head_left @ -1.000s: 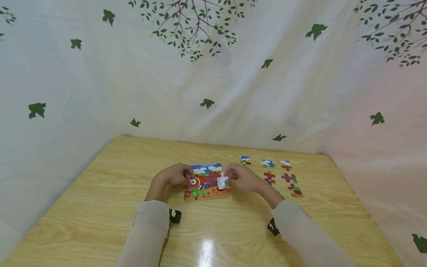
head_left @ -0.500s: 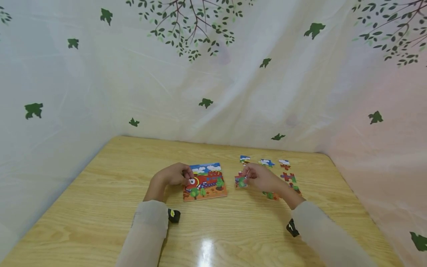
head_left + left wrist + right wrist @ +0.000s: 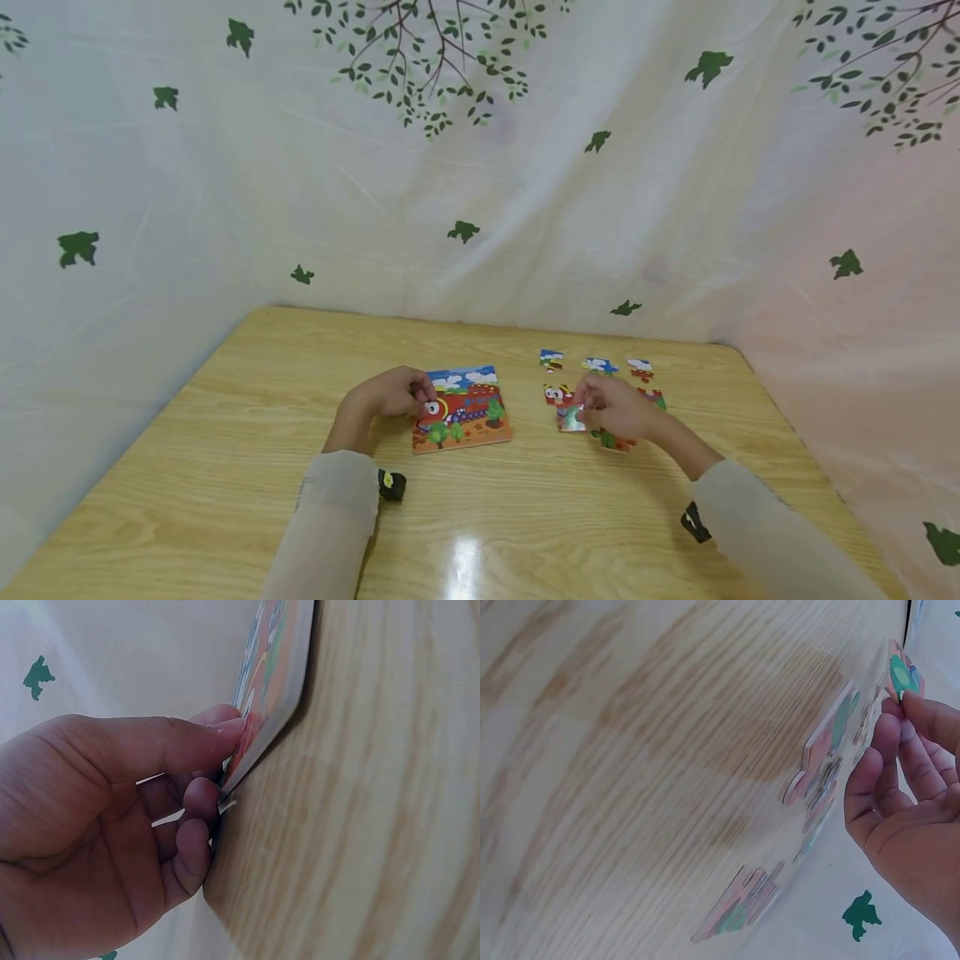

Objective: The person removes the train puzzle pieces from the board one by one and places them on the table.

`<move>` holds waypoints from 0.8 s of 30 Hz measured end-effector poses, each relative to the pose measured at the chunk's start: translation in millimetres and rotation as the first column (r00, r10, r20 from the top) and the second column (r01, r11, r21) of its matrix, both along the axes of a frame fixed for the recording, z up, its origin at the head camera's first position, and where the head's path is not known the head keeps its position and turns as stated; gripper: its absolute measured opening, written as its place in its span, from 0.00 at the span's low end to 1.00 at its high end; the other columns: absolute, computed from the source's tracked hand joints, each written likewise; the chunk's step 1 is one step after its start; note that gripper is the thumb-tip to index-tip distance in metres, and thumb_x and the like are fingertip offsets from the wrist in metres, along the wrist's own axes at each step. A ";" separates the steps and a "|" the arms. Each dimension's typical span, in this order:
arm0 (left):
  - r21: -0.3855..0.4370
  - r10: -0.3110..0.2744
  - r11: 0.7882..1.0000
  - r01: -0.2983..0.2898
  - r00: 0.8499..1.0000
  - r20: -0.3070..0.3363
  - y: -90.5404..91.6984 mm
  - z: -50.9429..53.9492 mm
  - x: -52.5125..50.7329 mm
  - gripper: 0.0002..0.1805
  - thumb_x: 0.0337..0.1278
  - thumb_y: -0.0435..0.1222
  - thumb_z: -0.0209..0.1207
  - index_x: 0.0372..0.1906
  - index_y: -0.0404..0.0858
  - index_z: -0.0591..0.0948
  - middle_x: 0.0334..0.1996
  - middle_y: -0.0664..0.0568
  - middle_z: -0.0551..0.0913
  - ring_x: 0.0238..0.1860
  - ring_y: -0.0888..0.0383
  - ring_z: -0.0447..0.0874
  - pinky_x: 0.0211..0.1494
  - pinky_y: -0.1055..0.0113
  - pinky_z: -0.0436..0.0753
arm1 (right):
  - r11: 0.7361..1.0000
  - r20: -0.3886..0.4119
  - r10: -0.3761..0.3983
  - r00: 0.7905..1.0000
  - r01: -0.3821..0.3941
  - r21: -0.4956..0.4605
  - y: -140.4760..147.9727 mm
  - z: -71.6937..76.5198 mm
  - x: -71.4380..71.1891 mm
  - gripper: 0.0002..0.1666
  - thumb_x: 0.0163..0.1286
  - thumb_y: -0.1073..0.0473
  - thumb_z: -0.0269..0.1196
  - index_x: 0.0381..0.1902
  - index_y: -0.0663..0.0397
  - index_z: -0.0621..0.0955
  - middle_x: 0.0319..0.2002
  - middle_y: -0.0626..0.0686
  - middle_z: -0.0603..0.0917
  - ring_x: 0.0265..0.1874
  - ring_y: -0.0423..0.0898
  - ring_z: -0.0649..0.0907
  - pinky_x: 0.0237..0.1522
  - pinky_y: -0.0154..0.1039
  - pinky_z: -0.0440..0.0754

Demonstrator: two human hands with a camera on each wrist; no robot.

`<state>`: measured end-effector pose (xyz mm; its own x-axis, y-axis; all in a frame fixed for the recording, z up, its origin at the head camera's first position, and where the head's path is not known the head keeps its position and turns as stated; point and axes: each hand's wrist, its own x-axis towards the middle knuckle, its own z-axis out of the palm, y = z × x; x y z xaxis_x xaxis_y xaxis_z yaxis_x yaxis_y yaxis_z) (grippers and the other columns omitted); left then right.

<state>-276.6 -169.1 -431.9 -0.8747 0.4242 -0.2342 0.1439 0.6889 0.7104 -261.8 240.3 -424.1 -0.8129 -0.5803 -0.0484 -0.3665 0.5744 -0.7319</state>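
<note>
My left hand (image 3: 390, 392) holds the left edge of a puzzle board (image 3: 465, 425) printed with a red cartoon face, clouds and trees. In the left wrist view, the thumb lies on the board's top face while the other fingers curl at its edge. Over the loose pieces on the right, my right hand (image 3: 618, 407) pinches a jigsaw puzzle piece (image 3: 904, 673) between thumb and fingers. That piece shows a green tree shape in the right wrist view. Behind the hand lies a piece with cartoon eyes (image 3: 555, 393); the hand partly covers other pieces.
Several loose puzzle pieces lie in rough rows, among them a cloud piece (image 3: 600, 365), a red-and-white piece (image 3: 641, 369) and a green-and-orange piece (image 3: 615, 442). They rest on a wooden table (image 3: 450, 517). A pale curtain (image 3: 375, 167) hangs behind it.
My right hand has moved right, from over the board to over the loose pieces, still pinching the puzzle piece. The left hand stays at the board's edge.
</note>
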 end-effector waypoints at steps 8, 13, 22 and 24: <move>0.006 0.002 1.000 -0.002 1.000 0.004 1.3 1.7 0.7 0.06 0.64 0.26 0.64 0.41 0.38 0.82 0.34 0.49 0.78 0.35 0.55 0.72 0.39 0.64 0.73 | 1.000 0.030 0.016 0.999 -0.016 0.014 3.2 0.5 4.7 0.06 0.73 0.67 0.64 0.43 0.61 0.76 0.34 0.53 0.85 0.34 0.50 0.85 0.34 0.38 0.80; 0.006 0.004 1.000 -0.004 1.000 0.004 0.7 2.2 0.9 0.06 0.63 0.26 0.64 0.41 0.38 0.82 0.34 0.49 0.78 0.35 0.55 0.72 0.39 0.64 0.73 | 0.998 0.014 0.048 0.999 -0.048 0.041 -1.0 -2.1 6.3 0.05 0.73 0.66 0.64 0.42 0.58 0.77 0.34 0.52 0.85 0.34 0.48 0.85 0.36 0.38 0.82; 0.009 -0.023 1.000 0.023 1.000 -0.007 -1.4 1.2 -0.8 0.06 0.63 0.26 0.64 0.41 0.38 0.83 0.34 0.50 0.78 0.35 0.55 0.72 0.39 0.64 0.73 | 0.986 -0.079 0.106 0.991 -0.094 0.136 -7.8 -1.0 10.1 0.03 0.74 0.64 0.64 0.41 0.57 0.79 0.32 0.47 0.84 0.27 0.39 0.81 0.32 0.36 0.80; 0.009 -0.025 1.000 0.025 1.000 -0.005 -1.6 1.0 -1.0 0.06 0.63 0.27 0.64 0.42 0.38 0.83 0.34 0.50 0.78 0.35 0.55 0.72 0.39 0.64 0.73 | 0.984 -0.086 0.112 0.990 -0.099 0.150 -8.2 -1.5 10.3 0.03 0.74 0.64 0.64 0.41 0.57 0.79 0.31 0.46 0.83 0.26 0.39 0.80 0.31 0.36 0.80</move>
